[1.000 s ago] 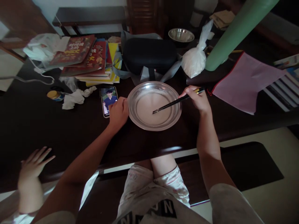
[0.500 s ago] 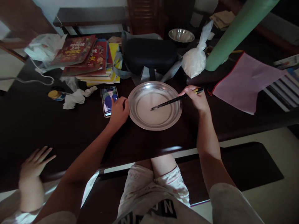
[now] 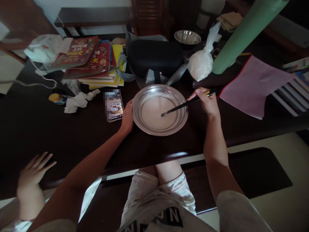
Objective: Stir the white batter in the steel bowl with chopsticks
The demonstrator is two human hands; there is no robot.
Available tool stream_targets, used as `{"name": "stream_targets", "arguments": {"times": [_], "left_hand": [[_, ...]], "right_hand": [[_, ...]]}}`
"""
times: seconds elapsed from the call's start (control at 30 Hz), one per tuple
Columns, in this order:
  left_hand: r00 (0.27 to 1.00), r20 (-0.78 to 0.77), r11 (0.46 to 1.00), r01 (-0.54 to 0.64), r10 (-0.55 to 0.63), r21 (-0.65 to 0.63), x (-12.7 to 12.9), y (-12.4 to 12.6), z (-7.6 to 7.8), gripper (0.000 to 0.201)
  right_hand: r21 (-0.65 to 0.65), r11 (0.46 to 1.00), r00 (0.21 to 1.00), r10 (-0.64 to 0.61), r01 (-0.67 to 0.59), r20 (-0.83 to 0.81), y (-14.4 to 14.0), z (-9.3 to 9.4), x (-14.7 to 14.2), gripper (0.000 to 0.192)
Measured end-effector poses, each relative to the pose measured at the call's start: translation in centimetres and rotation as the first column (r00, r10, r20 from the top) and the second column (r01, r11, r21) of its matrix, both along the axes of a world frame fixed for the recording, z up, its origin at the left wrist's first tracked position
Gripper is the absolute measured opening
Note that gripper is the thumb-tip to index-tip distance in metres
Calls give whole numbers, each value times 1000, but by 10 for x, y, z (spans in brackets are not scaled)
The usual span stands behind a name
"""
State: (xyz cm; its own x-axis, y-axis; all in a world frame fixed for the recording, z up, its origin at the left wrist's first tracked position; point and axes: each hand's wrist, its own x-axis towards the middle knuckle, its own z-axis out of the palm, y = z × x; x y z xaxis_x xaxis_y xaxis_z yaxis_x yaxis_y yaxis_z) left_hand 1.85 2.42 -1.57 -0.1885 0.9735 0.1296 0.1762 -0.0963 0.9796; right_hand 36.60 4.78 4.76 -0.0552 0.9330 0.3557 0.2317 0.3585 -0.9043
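Note:
A wide metal bowl (image 3: 160, 132) stands on the dark table in front of me, holding a pale, smooth mixture (image 3: 153, 111). My left hand (image 3: 127, 118) grips the bowl's left side, its fingers partly hidden along the rim. With my right hand (image 3: 207, 102) I hold black chopsticks (image 3: 181, 105), closed around their upper part. Their tips dip into the mixture near the middle of the bowl. Just left of my left hand lies a phone (image 3: 116, 108) with a lit screen.
Behind the bowl sits a black case (image 3: 155, 54), beside a tied bag of white powder (image 3: 201, 64). Books (image 3: 82, 54), crumpled tissue (image 3: 76, 103) and a small yellow-lidded jar (image 3: 56, 98) are at left. Another person's hand (image 3: 33, 170) rests on the table's near left edge.
My left hand has left the phone screen and taken hold of the bowl's left side. The phone's picture is different. The chopsticks have shifted slightly right in the mixture.

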Motion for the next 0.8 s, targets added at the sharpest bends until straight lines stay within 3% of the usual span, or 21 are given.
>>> {"name": "stream_targets", "arguments": {"times": [0.17, 0.37, 0.57, 0.73, 0.8], "left_hand": [[999, -26, 999, 35, -35, -4, 0, 1, 0, 44], [999, -40, 999, 25, -26, -34, 2, -1, 8, 49], [995, -80, 997, 46, -51, -58, 2, -4, 16, 41], [995, -88, 998, 35, -39, -50, 2, -4, 15, 43], [997, -75, 998, 31, -35, -46, 2, -2, 12, 44]], "right_hand": [[-53, 991, 990, 125, -122, 64, 0, 0, -5, 51], [14, 999, 999, -33, 32, 28, 0, 2, 0, 53], [-61, 989, 989, 139, -136, 40, 0, 2, -8, 55], [0, 999, 999, -46, 46, 24, 1, 0, 1, 51], [-20, 1000, 1000, -20, 21, 3, 1, -2, 2, 49]]}}
